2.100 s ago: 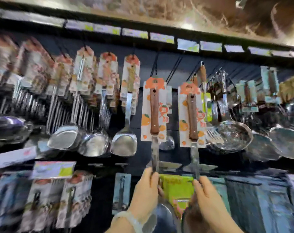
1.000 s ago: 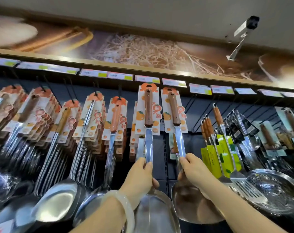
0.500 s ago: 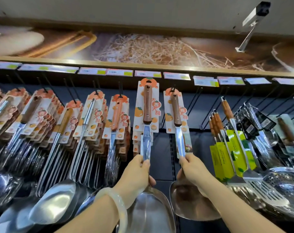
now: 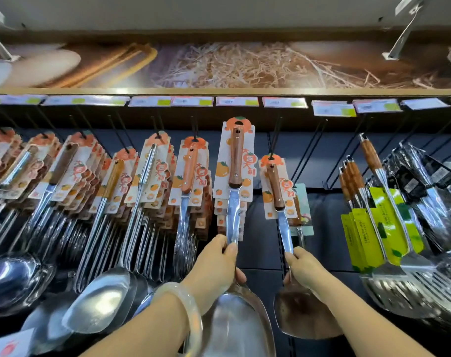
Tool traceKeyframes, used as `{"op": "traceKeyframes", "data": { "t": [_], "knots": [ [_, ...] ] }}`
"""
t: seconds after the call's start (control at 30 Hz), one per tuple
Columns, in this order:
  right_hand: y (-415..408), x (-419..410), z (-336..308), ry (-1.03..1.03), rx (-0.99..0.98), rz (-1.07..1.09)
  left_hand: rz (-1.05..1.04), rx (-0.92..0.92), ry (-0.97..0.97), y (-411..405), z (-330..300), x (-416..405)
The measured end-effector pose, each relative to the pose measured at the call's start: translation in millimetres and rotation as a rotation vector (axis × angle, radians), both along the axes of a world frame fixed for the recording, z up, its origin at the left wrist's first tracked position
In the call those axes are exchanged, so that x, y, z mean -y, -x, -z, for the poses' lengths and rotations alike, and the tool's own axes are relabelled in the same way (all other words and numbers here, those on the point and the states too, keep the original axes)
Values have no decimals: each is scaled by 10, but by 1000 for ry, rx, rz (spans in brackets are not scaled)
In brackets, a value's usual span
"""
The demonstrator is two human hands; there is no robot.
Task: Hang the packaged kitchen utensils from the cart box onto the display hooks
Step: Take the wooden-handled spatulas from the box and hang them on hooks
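Brown-handled steel spatulas on orange-printed white cards; lime-green labels to the right.

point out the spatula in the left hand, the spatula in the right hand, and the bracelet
left-hand spatula (image 4: 235, 161), head view, on its wooden handle
right-hand spatula (image 4: 275, 188), head view, on its wooden handle
bracelet (image 4: 191, 305), head view, on the pale band at the left wrist

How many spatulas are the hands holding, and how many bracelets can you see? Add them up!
Spatulas held: 2, the left spatula in the left hand, the right spatula in the right hand
Bracelets: 1, the bracelet
Total: 3
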State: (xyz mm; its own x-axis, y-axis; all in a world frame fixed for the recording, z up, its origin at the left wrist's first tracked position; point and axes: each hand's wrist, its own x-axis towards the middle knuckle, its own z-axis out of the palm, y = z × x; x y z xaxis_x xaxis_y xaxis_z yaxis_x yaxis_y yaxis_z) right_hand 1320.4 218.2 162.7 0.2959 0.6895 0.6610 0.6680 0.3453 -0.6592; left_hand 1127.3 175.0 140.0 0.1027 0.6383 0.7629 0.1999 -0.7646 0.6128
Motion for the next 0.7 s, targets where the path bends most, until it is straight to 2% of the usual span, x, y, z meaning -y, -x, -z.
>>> {"op": "traceKeyframes", "data": {
  "t": [0.1,0.17,0.27,0.33,0.43,0.53,0.63,0.7],
  "knots": [
    [3,22,7,-15,18,-7,2,-4,4,-10,-3,9],
    [-10,36,35,11,98,15,6,-8,-1,-29,1,32],
    [16,132,81,147,248,62,19,-6,-6,-68,8,52],
    [43,204,95,183,259,73,36,-1,-9,-98,17,54],
    [75,319,57,115,303,150,49,0,-17,-142,13,60],
    [151,540,37,54,266,-35,49,-21,-18,-204,-15,46],
    [214,819,146,151,123,-388,100,19,0,-314,-34,0],
    [165,925,249,203,174,-468,109,40,10,-404,-34,-10]
  ]
}}
